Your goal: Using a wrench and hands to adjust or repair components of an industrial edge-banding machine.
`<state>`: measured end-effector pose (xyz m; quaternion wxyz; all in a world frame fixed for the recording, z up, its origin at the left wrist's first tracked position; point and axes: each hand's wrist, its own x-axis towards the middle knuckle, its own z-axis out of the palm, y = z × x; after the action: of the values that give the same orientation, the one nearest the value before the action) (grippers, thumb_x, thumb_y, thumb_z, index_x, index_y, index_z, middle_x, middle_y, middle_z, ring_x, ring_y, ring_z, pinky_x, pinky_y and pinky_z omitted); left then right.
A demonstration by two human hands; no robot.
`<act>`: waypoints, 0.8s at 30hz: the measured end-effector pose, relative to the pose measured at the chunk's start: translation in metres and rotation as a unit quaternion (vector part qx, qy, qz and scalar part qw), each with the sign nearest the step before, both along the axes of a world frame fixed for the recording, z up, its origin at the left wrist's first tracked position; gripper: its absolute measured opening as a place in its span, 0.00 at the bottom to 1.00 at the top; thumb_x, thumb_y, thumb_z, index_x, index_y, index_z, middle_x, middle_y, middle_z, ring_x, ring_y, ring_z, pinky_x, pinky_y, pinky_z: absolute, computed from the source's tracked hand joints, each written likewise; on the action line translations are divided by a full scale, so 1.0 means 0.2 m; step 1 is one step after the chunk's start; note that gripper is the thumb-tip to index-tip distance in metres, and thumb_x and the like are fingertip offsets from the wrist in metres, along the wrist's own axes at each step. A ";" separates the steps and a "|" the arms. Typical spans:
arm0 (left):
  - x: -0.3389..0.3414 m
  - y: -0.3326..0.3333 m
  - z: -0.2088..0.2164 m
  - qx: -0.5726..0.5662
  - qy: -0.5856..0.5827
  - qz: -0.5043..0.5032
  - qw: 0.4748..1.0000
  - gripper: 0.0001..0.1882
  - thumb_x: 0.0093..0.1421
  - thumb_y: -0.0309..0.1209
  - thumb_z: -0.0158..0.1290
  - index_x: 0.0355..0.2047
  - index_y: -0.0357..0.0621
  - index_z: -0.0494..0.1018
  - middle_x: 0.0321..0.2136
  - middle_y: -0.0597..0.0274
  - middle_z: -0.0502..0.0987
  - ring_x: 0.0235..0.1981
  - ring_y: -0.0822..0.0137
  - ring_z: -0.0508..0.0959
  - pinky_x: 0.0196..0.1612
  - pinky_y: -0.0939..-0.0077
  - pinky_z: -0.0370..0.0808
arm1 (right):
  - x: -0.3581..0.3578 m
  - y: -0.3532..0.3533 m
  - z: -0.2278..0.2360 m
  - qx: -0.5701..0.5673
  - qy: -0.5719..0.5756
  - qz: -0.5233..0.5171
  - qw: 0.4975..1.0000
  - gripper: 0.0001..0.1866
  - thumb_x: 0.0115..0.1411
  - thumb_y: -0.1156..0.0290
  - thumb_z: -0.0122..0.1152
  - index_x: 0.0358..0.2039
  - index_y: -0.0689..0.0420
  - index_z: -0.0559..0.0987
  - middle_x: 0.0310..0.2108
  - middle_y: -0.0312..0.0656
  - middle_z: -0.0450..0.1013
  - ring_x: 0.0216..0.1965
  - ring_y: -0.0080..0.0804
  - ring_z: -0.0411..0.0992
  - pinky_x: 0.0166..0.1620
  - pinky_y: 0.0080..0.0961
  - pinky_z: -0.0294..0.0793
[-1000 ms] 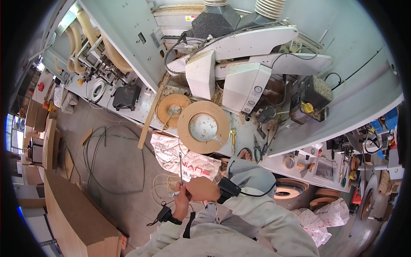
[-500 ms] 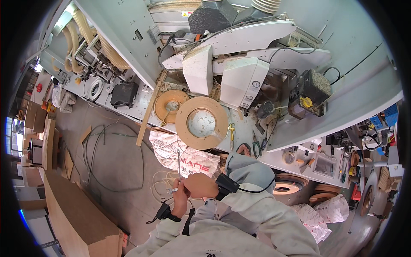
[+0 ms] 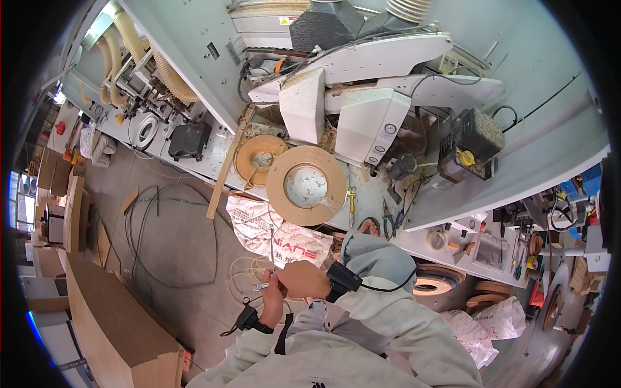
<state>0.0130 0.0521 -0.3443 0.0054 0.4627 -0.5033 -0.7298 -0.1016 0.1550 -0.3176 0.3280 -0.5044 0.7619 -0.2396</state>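
Note:
My left hand point(image 3: 272, 301) and my right hand point(image 3: 304, 280) are close together in front of my body, the two touching. Both have their fingers closed. A thin metal rod point(image 3: 272, 246) stands out from between them, pointing away from me toward the machine. A short silver metal end point(image 3: 260, 286) sticks out on the left side of my left hand. Whether rod and silver end are one tool is hidden by my fingers. Beyond the hands, a white printed sack point(image 3: 252, 226) lies below the machine's edge.
On the machine bed lie a large roll of brown edge banding point(image 3: 278, 187), a smaller roll point(image 3: 242, 165), a wooden strip point(image 3: 223, 184) and a yellow-handled tool point(image 3: 351, 207). Coiled hose point(image 3: 217, 258) lies on the floor. Brown panels point(image 3: 110, 317) stand at left; more sacks point(image 3: 504, 317) lie at right.
The whole view has shifted very slightly. Both hands keep their place and grip; the rod's tilt looks almost the same.

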 end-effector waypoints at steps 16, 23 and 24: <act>0.00 -0.05 -0.04 0.003 0.000 -0.028 1.000 0.09 0.71 0.40 0.45 0.33 0.56 0.65 0.20 0.79 0.67 0.18 0.86 0.64 0.19 0.87 0.57 | -0.01 -0.03 0.01 -0.008 0.009 -0.021 1.000 0.12 0.49 0.67 0.63 0.31 0.62 0.80 0.24 0.52 0.78 0.28 0.51 0.79 0.32 0.42 0.77; 0.02 -0.08 -0.09 0.008 -0.001 -0.047 0.999 0.09 0.71 0.41 0.44 0.34 0.56 0.66 0.25 0.75 0.74 0.23 0.83 0.74 0.23 0.86 0.68 | 0.01 -0.04 -0.05 -0.021 0.022 -0.035 0.999 0.11 0.50 0.67 0.62 0.30 0.61 0.80 0.24 0.51 0.78 0.28 0.51 0.79 0.32 0.42 0.77; 0.02 -0.09 -0.10 0.009 -0.001 -0.049 0.999 0.09 0.71 0.41 0.44 0.34 0.56 0.66 0.25 0.75 0.74 0.23 0.83 0.74 0.23 0.86 0.68 | 0.00 -0.04 -0.04 -0.019 0.020 -0.036 0.999 0.10 0.50 0.67 0.62 0.30 0.61 0.80 0.24 0.51 0.78 0.28 0.50 0.79 0.31 0.42 0.77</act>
<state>0.0174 0.0349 -0.3638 -0.0357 0.4383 -0.5186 -0.7333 -0.1012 0.1474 -0.3251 0.2943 -0.4876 0.7814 -0.2551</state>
